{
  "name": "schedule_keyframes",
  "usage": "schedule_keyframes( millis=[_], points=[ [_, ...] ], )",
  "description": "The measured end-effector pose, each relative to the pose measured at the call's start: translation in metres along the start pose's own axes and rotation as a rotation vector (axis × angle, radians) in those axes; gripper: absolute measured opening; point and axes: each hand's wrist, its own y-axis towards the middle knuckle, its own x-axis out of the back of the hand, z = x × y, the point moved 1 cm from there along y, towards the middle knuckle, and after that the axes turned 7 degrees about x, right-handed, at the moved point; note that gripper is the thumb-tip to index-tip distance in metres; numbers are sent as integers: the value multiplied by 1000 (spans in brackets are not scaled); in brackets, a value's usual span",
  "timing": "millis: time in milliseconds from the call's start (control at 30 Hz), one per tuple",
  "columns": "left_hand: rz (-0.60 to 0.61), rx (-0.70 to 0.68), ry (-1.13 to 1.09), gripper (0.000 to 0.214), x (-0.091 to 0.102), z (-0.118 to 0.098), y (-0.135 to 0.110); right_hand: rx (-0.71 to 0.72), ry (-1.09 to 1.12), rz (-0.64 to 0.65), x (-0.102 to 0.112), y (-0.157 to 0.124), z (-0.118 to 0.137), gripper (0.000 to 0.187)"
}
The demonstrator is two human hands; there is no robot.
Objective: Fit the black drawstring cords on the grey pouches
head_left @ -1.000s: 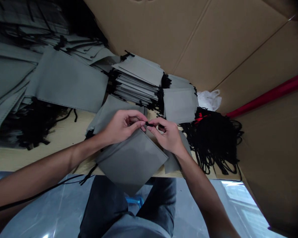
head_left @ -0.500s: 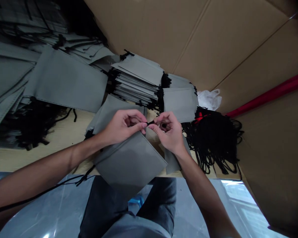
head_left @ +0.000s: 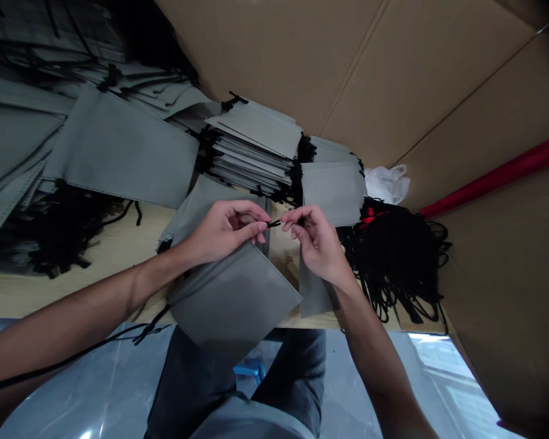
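Observation:
My left hand (head_left: pixel 231 230) is closed in a pinch on a short black cord (head_left: pixel 273 224), whose two ends stick out to the right of the fingertips. A flat grey pouch (head_left: pixel 238 299) with a stitched edge hangs tilted below this hand, over the table's front edge. Another black cord (head_left: pixel 152 326) trails from the pouch's left corner. My right hand (head_left: pixel 318 244) is just right of the cord ends, thumb and index finger slightly apart, with nothing visible between them. Whether a fingertip still touches the cord is hard to see.
Stacked grey pouches (head_left: pixel 256 155) with black cords stand behind my hands, beside a smaller pile (head_left: pixel 332 189). More pouches (head_left: pixel 123 146) lie at left. A heap of black cords (head_left: pixel 398 262) and a clear plastic bag (head_left: pixel 387 184) are at right, near cardboard walls (head_left: pixel 293 55).
My right fingers have parted and drawn slightly right, off the cord, so its ends now show. My left hand keeps its pinch. The pouch has shifted a little left.

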Motion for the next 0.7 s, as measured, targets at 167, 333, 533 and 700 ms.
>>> schedule_keyframes(
  millis=[167, 333, 533, 700],
  points=[
    [9, 0, -25, 27, 1, 2, 1, 1, 53, -76, -2, -1, -5, 19],
    [-47, 19, -13, 30, 0, 2, 0, 55, -210, -89, -7, -3, 9, 8],
    [-37, 6, 26, 31, -2, 3, -3, 164, -368, -32, -15, -2, 17, 5],
    [-64, -29, 98, 21, -2, 3, -6, 169, -384, -31, -16, -3, 15, 7]
  ],
)
